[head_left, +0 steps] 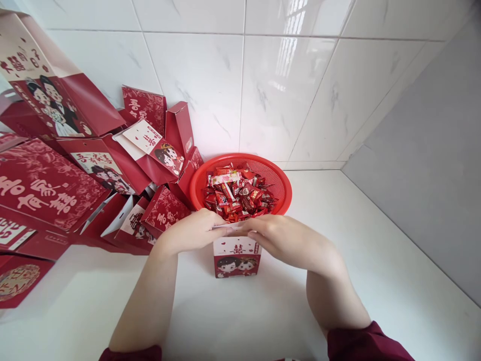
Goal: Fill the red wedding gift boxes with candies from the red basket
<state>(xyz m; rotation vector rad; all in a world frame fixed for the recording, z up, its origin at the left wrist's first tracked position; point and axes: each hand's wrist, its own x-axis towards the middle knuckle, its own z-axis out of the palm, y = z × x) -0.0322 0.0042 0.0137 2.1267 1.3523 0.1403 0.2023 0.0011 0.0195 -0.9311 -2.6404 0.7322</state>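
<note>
A small red and white paper gift box (237, 258) stands upright on the white surface, its front printed with two cartoon faces and a red character. My left hand (203, 228) grips the left part of the box's top, the thumb lying along the upper edge. On the other side, my right hand (276, 233) holds the right part of the top with bent fingers. Both hands partly cover the top flaps, so how far they are folded is hidden. Just behind the box sits a red plastic basket (283, 188) with many wrapped candies (240, 193) in it.
On the left, a heap of red gift boxes (48, 185) leans and overlaps in several layers. A taller box (56, 85) tilts on top. White tiled wall (210, 90) closes off the back, and a grey wall (424, 150) runs along the right of the white tabletop (319, 200).
</note>
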